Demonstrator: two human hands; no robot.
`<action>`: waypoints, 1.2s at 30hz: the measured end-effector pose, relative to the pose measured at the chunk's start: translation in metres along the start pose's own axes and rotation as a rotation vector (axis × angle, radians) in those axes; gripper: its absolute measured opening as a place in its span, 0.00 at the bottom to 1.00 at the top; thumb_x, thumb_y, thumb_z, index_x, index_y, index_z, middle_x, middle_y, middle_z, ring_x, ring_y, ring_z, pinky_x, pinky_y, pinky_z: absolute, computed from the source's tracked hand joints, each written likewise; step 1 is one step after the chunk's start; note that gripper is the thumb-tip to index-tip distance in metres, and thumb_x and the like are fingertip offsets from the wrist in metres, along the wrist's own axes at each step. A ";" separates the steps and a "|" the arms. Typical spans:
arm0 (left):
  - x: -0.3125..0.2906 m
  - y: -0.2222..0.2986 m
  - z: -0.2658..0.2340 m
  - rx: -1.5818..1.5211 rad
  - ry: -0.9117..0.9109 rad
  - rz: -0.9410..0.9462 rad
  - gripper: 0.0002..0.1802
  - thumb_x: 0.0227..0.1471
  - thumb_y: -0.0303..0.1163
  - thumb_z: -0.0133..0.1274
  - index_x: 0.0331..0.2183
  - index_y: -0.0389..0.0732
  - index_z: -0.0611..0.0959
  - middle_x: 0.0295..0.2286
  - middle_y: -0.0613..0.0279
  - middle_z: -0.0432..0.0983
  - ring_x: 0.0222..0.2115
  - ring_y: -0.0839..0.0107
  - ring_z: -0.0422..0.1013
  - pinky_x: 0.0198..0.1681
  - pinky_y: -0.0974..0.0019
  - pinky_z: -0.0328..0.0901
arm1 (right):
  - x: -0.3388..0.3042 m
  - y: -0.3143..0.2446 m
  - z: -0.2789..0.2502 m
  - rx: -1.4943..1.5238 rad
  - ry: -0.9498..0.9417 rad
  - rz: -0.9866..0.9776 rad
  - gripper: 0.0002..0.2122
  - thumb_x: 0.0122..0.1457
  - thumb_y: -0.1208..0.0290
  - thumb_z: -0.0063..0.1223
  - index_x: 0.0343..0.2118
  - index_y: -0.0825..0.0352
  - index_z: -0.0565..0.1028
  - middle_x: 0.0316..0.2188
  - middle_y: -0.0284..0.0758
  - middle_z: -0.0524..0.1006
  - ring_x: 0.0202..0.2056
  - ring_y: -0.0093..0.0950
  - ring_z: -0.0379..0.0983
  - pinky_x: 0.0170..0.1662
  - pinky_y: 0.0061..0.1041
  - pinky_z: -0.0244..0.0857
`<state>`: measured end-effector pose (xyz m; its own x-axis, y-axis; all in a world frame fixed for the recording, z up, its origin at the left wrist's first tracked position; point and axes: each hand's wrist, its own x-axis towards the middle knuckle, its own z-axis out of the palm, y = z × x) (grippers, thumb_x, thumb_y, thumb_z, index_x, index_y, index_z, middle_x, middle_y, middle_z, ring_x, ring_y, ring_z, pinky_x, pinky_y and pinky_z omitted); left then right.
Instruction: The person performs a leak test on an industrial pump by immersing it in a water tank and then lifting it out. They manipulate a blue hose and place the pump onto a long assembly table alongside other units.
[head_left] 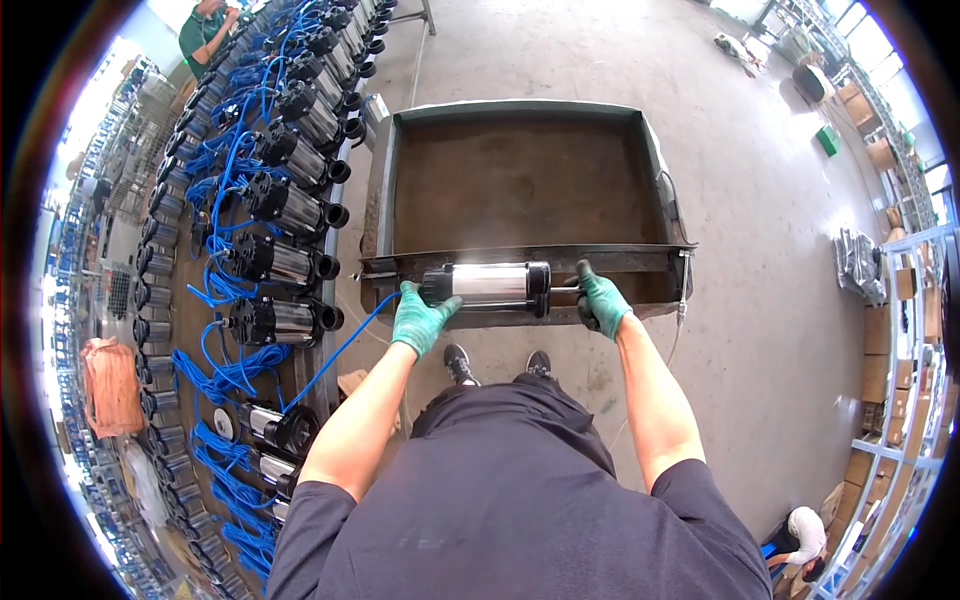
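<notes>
A silver-bodied pump [490, 283] with black ends lies horizontally along the near edge of a metal tank [384, 185]. My left hand [424, 318], in a green glove, is closed round the pump's black left end, thumb on the near side. From that end a blue cable [345, 345] runs down to the left. At the right end a thin metal rod [566, 289] meets the pump. My right hand [604, 303], gloved too, has its fingers curled at the rod's outer end; its grip is partly hidden.
Rows of similar pumps [285, 262] with coiled blue cables [215, 378] crowd the bench on the left. An orange bag [112, 386] lies beyond. A person [205, 35] is at the far left; another person [800, 545] bends at the lower right, beside shelving [905, 440] with boxes.
</notes>
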<state>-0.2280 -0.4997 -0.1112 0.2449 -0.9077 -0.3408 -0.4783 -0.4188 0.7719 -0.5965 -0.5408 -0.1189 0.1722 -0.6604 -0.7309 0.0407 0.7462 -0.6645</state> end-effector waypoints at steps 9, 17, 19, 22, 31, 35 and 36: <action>-0.005 0.010 -0.001 -0.007 0.014 0.025 0.38 0.47 0.38 0.77 0.51 0.32 0.72 0.43 0.52 0.83 0.40 0.63 0.77 0.50 0.61 0.72 | 0.036 0.013 0.003 -0.846 0.313 -0.231 0.27 0.75 0.48 0.40 0.42 0.74 0.80 0.30 0.48 0.83 0.32 0.50 0.81 0.41 0.45 0.74; -0.001 -0.003 -0.003 0.018 0.024 0.034 0.40 0.47 0.39 0.77 0.52 0.31 0.72 0.44 0.50 0.82 0.43 0.61 0.77 0.52 0.59 0.71 | -0.004 -0.003 -0.014 0.024 -0.134 0.062 0.18 0.72 0.52 0.54 0.48 0.64 0.73 0.32 0.36 0.80 0.29 0.29 0.79 0.28 0.29 0.75; -0.007 0.004 -0.007 -0.001 0.001 0.003 0.40 0.47 0.39 0.77 0.53 0.31 0.71 0.44 0.49 0.82 0.43 0.60 0.77 0.53 0.59 0.71 | -0.017 -0.006 -0.007 0.189 -0.201 0.032 0.20 0.70 0.50 0.56 0.46 0.67 0.74 0.28 0.35 0.79 0.26 0.29 0.78 0.27 0.29 0.75; -0.002 0.001 -0.001 0.001 0.009 0.012 0.40 0.47 0.39 0.77 0.53 0.31 0.71 0.44 0.50 0.82 0.43 0.60 0.77 0.53 0.59 0.71 | 0.001 -0.004 -0.025 -0.016 -0.129 0.118 0.24 0.70 0.45 0.54 0.43 0.68 0.76 0.25 0.35 0.79 0.23 0.30 0.78 0.26 0.31 0.74; -0.011 0.003 -0.002 0.045 0.035 0.031 0.58 0.46 0.47 0.77 0.63 0.21 0.62 0.52 0.44 0.77 0.49 0.60 0.75 0.57 0.61 0.69 | -0.015 -0.013 -0.011 -0.992 0.112 -0.743 0.15 0.66 0.74 0.49 0.55 0.65 0.77 0.55 0.47 0.78 0.56 0.49 0.74 0.58 0.40 0.70; 0.001 -0.020 0.005 0.225 0.071 0.028 0.57 0.44 0.52 0.77 0.59 0.25 0.64 0.50 0.42 0.78 0.50 0.55 0.77 0.57 0.57 0.70 | -0.028 -0.009 -0.017 -1.091 0.063 -0.937 0.15 0.64 0.74 0.57 0.54 0.65 0.80 0.56 0.45 0.78 0.55 0.49 0.75 0.58 0.38 0.70; 0.005 -0.016 0.008 0.175 0.028 0.028 0.55 0.44 0.53 0.76 0.58 0.27 0.66 0.49 0.43 0.79 0.49 0.55 0.78 0.56 0.56 0.70 | -0.011 0.005 -0.029 -0.893 0.049 -0.804 0.14 0.66 0.72 0.56 0.53 0.68 0.80 0.49 0.45 0.82 0.51 0.46 0.79 0.56 0.36 0.72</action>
<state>-0.2259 -0.4975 -0.1291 0.2514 -0.9189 -0.3040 -0.6240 -0.3940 0.6748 -0.6272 -0.5324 -0.1189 0.3717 -0.9270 -0.0498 -0.5806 -0.1903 -0.7916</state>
